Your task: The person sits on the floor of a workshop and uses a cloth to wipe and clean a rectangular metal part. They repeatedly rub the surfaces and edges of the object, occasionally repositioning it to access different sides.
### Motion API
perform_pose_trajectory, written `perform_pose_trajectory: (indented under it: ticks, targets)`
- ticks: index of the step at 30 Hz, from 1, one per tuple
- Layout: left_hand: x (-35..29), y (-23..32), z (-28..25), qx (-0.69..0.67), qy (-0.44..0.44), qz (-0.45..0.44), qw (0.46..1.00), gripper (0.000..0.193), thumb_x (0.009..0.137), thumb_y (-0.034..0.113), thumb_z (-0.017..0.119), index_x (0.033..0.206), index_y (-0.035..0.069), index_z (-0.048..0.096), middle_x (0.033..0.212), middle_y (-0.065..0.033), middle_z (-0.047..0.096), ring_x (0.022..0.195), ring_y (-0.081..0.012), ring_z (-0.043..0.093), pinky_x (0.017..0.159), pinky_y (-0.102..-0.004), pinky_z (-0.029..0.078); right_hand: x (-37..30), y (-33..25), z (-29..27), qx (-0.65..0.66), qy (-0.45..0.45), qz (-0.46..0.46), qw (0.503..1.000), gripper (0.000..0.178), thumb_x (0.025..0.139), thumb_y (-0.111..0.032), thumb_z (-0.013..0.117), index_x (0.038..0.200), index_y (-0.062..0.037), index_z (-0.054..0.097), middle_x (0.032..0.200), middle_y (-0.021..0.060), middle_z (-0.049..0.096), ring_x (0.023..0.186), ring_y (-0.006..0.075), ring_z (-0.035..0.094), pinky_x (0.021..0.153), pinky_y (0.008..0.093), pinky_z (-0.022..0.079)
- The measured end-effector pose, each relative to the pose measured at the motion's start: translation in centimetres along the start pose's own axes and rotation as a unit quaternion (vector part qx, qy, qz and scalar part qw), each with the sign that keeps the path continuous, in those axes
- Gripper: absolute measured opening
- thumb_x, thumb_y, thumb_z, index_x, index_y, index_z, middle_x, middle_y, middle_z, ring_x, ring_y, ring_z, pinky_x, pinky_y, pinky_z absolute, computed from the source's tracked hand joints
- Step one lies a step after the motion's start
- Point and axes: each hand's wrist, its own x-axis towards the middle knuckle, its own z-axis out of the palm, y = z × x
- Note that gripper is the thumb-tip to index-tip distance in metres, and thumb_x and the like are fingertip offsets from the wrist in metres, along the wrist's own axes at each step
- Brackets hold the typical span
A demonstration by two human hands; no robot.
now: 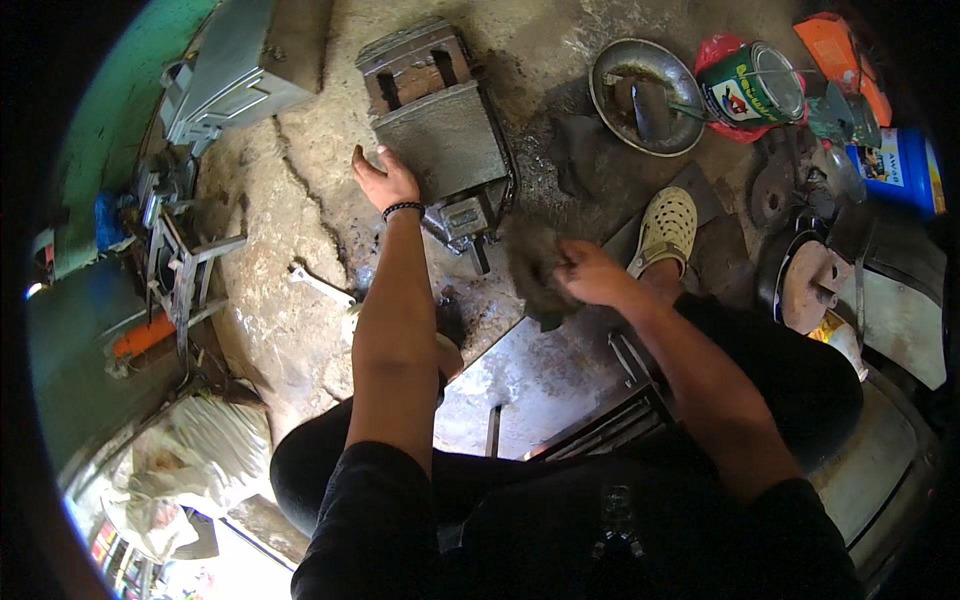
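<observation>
My left hand reaches forward with fingers apart and rests against the left edge of a heavy grey metal block lying on the cracked concrete floor. A black bead bracelet circles that wrist. My right hand is closed around a dark, dirty wad of rag, held just below the block's lower end, above a flat steel plate by my knees. I sit low in black clothes, one foot in a cream clog planted to the right.
A wrench lies on the floor to the left. At the back right stand a metal bowl with tools, a paint can and a blue box. Metal frames and a grey casing crowd the left.
</observation>
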Motion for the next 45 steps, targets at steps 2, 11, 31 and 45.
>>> perform_pose_trajectory:
  ticks: [2,11,31,45]
  targets:
    - [0.0,-0.6,-2.6,-0.018,0.065,-0.047,0.997,0.051,0.095,0.024,0.059,0.136,-0.004,0.048,0.133,-0.0226,0.054,0.124,-0.0356,0.052,0.106,-0.0414,0.040,-0.7,-1.4,-3.3,-0.017,-0.094,0.059,0.994,0.042,0.092,-0.026,0.055,0.124,0.0015,0.057,0.120,0.0250,0.061,0.107,0.0416,0.061,0.093,0.0432,0.050]
    - [-9.5,6.5,-12.3,-0.283,-0.284,-0.062,0.914,0.052,0.088,0.001,0.058,0.139,0.002,0.049,0.139,-0.0160,0.054,0.129,-0.0271,0.051,0.109,-0.0373,0.041,-1.1,-16.3,-12.2,-0.306,-0.111,-0.047,0.944,0.059,0.095,-0.036,0.053,0.142,-0.0008,0.048,0.145,0.0199,0.049,0.136,0.0331,0.044,0.115,0.0369,0.034]
    - [-9.6,3.8,-15.4,-0.086,0.159,-0.233,0.956,0.027,0.078,0.012,0.067,0.099,-0.004,0.062,0.090,-0.0262,0.069,0.083,-0.0418,0.066,0.082,-0.0463,0.051,-6.2,-23.4,-22.2,-0.103,0.109,-0.110,0.982,0.057,0.096,-0.024,0.062,0.150,-0.0217,0.045,0.114,0.0064,0.061,0.091,0.0165,0.060,0.086,0.0316,0.049]
    - [-12.0,-5.8,-8.3,0.032,-0.064,-0.387,0.919,0.036,0.077,0.021,0.064,0.101,-0.006,0.068,0.098,-0.0329,0.068,0.100,-0.0472,0.065,0.088,-0.0476,0.051,-2.2,-22.4,-24.1,-0.138,0.041,0.029,0.989,0.065,0.094,-0.037,0.057,0.151,-0.0094,0.042,0.117,0.0115,0.063,0.107,0.0217,0.060,0.098,0.0362,0.046]
